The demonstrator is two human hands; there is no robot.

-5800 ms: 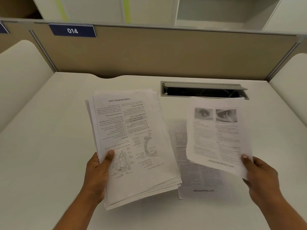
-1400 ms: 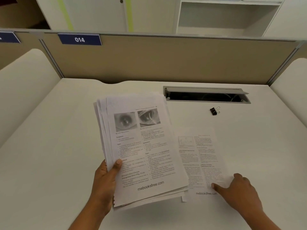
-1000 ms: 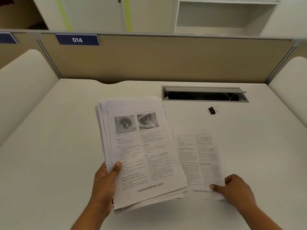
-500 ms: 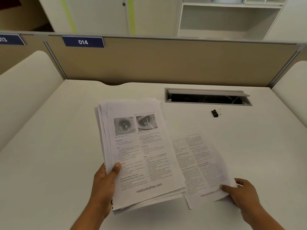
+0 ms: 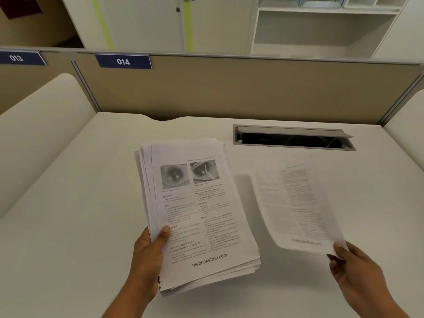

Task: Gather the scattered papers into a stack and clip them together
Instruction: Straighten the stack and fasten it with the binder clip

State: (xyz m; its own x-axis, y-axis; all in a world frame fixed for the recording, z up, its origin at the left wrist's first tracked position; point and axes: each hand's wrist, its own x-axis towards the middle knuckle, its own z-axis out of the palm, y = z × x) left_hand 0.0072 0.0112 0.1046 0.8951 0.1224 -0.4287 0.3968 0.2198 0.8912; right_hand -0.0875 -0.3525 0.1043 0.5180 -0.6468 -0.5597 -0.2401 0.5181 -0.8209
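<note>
Tip: right hand (image 5: 358,269) fingers pinch the loose sheet (image 5: 296,203) at 3 o'clock; lay it square on the stack (image 5: 197,214) the left hand (image 5: 146,255) grips.

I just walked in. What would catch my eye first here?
The thick stack of printed papers, gripped by the left hand over the white desk, its top page showing two eye photos. Right of it, the right hand pinches a single blurred sheet by its near corner.
</note>
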